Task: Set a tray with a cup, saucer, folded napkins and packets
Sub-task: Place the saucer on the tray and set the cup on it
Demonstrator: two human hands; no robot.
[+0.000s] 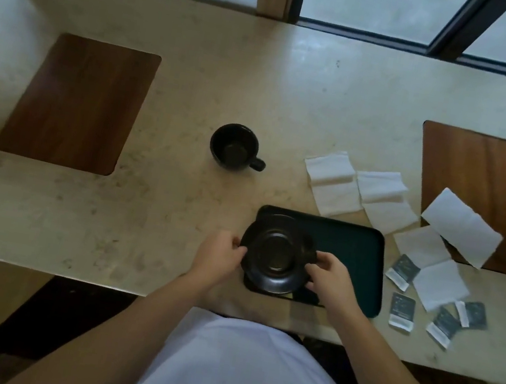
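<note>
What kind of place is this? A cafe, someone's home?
Probably a cafe or hotel lounge, though I can't be sure. A long stone-look counter runs along big windows, with wooden placemats at separate seats, and a serving tray is being set beside sealed packets.

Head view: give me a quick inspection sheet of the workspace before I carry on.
Surface: pale stone counter.
Job's things: saucer over left end of tray; cup apart on counter; napkins unfolded, packets right of tray.
Clutter: two wooden mats; red item at left edge, blurred.
Grippers: left hand and right hand grip saucer rim.
Cables: nothing seen.
Surroundings: window frames behind.
</note>
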